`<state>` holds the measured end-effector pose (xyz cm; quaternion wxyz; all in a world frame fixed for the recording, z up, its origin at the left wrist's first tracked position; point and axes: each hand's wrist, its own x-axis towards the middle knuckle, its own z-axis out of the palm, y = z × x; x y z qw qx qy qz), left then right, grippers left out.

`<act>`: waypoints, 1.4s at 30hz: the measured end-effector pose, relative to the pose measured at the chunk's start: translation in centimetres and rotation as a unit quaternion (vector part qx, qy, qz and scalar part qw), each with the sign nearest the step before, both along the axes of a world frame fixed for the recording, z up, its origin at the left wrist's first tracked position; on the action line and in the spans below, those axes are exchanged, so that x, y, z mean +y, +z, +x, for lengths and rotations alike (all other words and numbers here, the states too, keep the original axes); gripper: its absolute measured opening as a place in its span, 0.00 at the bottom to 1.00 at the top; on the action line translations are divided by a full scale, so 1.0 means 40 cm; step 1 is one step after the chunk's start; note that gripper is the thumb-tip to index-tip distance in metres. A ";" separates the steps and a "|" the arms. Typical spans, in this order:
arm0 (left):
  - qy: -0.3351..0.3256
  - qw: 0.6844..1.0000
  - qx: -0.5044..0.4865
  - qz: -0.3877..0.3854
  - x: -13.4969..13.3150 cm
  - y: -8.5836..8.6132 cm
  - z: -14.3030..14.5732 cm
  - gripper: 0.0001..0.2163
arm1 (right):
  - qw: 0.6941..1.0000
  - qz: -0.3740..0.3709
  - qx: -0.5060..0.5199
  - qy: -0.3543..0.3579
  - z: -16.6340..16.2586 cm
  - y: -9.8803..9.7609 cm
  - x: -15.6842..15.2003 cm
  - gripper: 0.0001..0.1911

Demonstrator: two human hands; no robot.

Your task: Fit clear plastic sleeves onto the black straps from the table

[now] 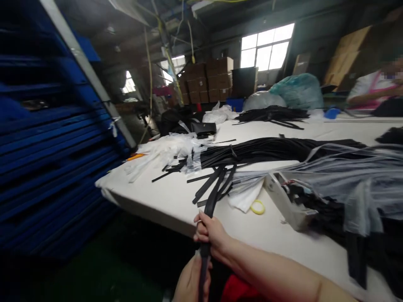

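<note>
A long black strap [211, 203] runs from the table down toward me at the near edge. My right hand [210, 235] is closed around it, thumb on top. Just below, my left hand [191, 279] grips the same strap with the fingers wrapped under it. A darker lump, perhaps a loop or buckle, shows on the strap between the hands; I cannot make out which. Beyond the hands, several loose black strips [204, 191] fan out on the white table [166, 197], beside a large bundle of black strips [267, 149].
On the right stands a white box [285, 205] with dark pieces, near a yellow ring [257, 207] and plastic-wrapped strips [333, 167]. Clear plastic bags [170, 147] lie at the far left corner. Blue stacked panels [56, 159] rise at left. A person [374, 90] sits far right.
</note>
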<state>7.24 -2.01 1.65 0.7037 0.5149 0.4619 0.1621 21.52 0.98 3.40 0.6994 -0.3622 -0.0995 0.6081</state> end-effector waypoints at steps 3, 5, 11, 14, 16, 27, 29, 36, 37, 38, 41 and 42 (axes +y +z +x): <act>-0.043 0.999 -0.026 0.018 -0.001 -0.021 0.001 0.34 | 0.999 -0.009 0.013 0.041 -0.019 -0.016 -0.037 0.23; -0.066 0.997 -0.025 0.019 -0.011 -0.028 -0.002 0.35 | 0.999 -0.025 0.040 0.014 0.022 -0.004 -0.028 0.20; -0.091 0.995 -0.023 0.027 -0.025 -0.006 -0.010 0.32 | 0.998 0.000 0.024 -0.066 0.116 0.017 0.020 0.22; -0.102 0.993 -0.040 0.036 -0.011 0.002 -0.009 0.31 | 0.998 -0.003 -0.007 -0.058 0.079 -0.009 0.001 0.24; -0.102 0.993 -0.045 0.041 -0.005 0.001 -0.009 0.30 | 0.998 -0.014 -0.014 -0.057 0.057 -0.025 -0.015 0.24; -0.081 0.991 -0.041 0.099 0.007 0.046 0.022 0.31 | 0.997 0.024 0.000 -0.067 0.072 0.070 -0.017 0.20; -0.078 0.990 -0.059 0.104 0.022 0.078 0.039 0.31 | 0.997 0.034 -0.004 -0.074 0.111 0.127 0.006 0.18; -0.061 0.972 -0.158 0.165 0.130 0.279 0.123 0.33 | 0.978 0.165 -0.115 -0.059 0.211 0.459 0.110 0.14; -0.057 0.967 -0.172 0.179 0.148 0.317 0.135 0.33 | 0.972 0.180 -0.142 -0.053 0.204 0.506 0.115 0.15; -0.054 0.962 -0.186 0.193 0.165 0.353 0.145 0.33 | 0.966 0.194 -0.167 -0.047 0.194 0.549 0.116 0.16; -0.042 0.950 -0.216 0.223 0.204 0.442 0.170 0.34 | 0.946 0.235 -0.224 -0.026 0.161 0.644 0.117 0.20; -0.036 0.946 -0.228 0.226 0.214 0.464 0.176 0.33 | 0.940 0.248 -0.235 -0.020 0.152 0.665 0.118 0.20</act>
